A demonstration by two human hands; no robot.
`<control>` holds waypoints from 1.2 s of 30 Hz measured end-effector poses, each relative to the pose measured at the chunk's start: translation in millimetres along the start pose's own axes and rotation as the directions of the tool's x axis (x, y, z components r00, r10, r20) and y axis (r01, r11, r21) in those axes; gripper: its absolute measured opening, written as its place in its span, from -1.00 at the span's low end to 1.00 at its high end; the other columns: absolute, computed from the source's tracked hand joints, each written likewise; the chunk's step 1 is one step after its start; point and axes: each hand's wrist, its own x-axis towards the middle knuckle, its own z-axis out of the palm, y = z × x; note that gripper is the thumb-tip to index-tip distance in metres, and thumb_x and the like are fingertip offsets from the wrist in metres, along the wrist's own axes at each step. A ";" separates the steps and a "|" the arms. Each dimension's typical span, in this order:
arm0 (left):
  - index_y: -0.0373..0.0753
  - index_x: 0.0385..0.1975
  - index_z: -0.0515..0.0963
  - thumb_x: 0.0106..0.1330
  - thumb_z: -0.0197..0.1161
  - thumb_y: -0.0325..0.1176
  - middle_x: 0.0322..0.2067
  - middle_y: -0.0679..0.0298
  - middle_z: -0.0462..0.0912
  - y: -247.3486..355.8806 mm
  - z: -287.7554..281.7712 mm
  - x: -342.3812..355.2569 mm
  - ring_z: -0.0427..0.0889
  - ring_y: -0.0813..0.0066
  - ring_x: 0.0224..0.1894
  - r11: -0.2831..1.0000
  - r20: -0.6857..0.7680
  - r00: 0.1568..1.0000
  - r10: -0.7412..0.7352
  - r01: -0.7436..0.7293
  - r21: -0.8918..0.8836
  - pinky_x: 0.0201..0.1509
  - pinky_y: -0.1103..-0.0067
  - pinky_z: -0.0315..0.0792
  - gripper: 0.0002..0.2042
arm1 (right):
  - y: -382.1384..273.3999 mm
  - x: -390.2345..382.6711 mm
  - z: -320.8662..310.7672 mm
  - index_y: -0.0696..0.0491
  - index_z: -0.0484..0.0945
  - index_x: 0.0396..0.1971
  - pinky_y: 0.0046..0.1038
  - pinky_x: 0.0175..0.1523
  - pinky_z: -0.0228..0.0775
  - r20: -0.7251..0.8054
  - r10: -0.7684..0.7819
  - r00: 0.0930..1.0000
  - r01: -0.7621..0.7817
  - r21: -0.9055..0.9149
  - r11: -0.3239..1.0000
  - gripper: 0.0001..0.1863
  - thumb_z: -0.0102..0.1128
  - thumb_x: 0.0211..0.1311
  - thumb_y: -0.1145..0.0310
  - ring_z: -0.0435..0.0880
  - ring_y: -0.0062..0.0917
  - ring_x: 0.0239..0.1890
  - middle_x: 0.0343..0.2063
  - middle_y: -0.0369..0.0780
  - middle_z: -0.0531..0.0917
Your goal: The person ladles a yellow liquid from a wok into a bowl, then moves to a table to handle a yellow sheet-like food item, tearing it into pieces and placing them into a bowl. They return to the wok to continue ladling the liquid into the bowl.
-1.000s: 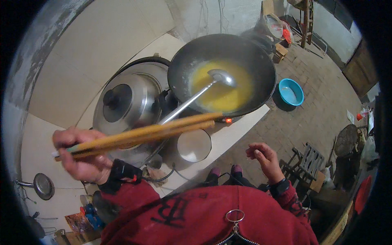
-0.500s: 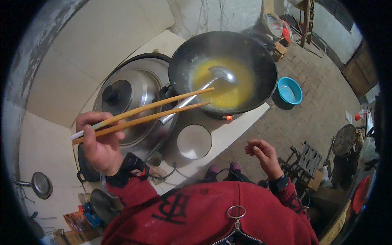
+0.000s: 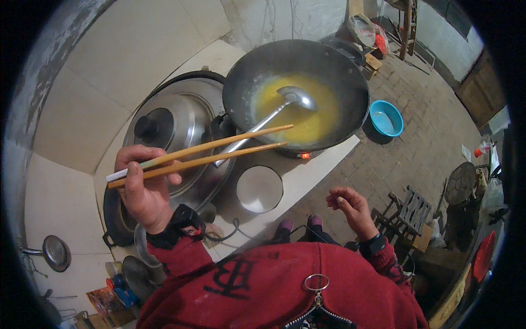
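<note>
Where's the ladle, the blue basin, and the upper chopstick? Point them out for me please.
Ladle (image 3: 301, 98): head view, on its metal bowl.
Blue basin (image 3: 389, 106): head view, on its inner wall.
Upper chopstick (image 3: 213, 145): head view, about midway along its shaft.

Grey paved floor (image 3: 378, 170) below whitish wall (image 3: 318, 19)
</note>
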 end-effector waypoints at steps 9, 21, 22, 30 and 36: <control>-0.32 -0.28 0.34 0.24 -0.03 -0.21 -0.42 0.05 0.49 -2.1 3.2 0.1 0.49 0.35 -0.58 1.000 -0.001 1.000 -0.003 0.003 -0.012 -0.52 0.54 0.41 -0.73 | 0.4 -2.0 -2.3 0.15 0.44 -0.09 -0.57 -0.13 0.37 -0.012 0.015 1.000 -0.016 -0.013 1.000 -0.77 -0.08 0.28 0.47 0.54 -0.61 -0.24 -0.29 -0.26 0.59; -0.34 -0.28 0.35 0.25 -0.05 -0.20 -0.41 0.06 0.49 -2.9 5.5 1.3 0.47 0.37 -0.61 1.000 -0.014 1.000 -0.007 0.007 0.009 -0.50 0.55 0.41 -0.72 | -0.9 -0.7 -3.8 0.17 0.44 -0.10 -0.56 -0.11 0.36 0.009 0.009 1.000 -0.010 0.015 1.000 -0.77 -0.07 0.27 0.49 0.54 -0.60 -0.23 -0.27 -0.25 0.59; -0.34 -0.28 0.36 0.25 -0.05 -0.21 -0.42 0.06 0.49 -2.7 5.8 1.5 0.47 0.37 -0.61 1.000 -0.026 1.000 -0.011 0.012 0.017 -0.50 0.54 0.41 -0.72 | -0.8 -0.8 -3.8 0.17 0.44 -0.10 -0.56 -0.12 0.36 0.006 0.017 1.000 -0.017 0.014 1.000 -0.77 -0.07 0.27 0.49 0.54 -0.60 -0.23 -0.27 -0.25 0.59; -0.33 -0.29 0.35 0.24 -0.04 -0.21 -0.45 0.06 0.49 -3.5 6.6 3.7 0.47 0.38 -0.61 1.000 0.028 1.000 -0.011 0.011 -0.011 -0.48 0.54 0.41 -0.73 | -0.3 0.9 -2.6 0.17 0.43 -0.10 -0.57 -0.13 0.36 0.006 0.034 0.999 -0.034 0.011 0.999 -0.77 -0.07 0.28 0.48 0.54 -0.61 -0.24 -0.27 -0.26 0.59; -0.32 -0.29 0.35 0.24 -0.02 -0.19 -0.44 0.07 0.50 -4.4 6.4 2.4 0.48 0.38 -0.61 1.000 0.007 1.000 -0.019 0.019 -0.017 -0.45 0.54 0.42 -0.72 | 0.5 1.0 -0.3 0.15 0.43 -0.10 -0.58 -0.14 0.36 0.032 0.009 0.999 -0.010 0.024 1.000 -0.77 -0.07 0.28 0.48 0.54 -0.61 -0.24 -0.28 -0.27 0.58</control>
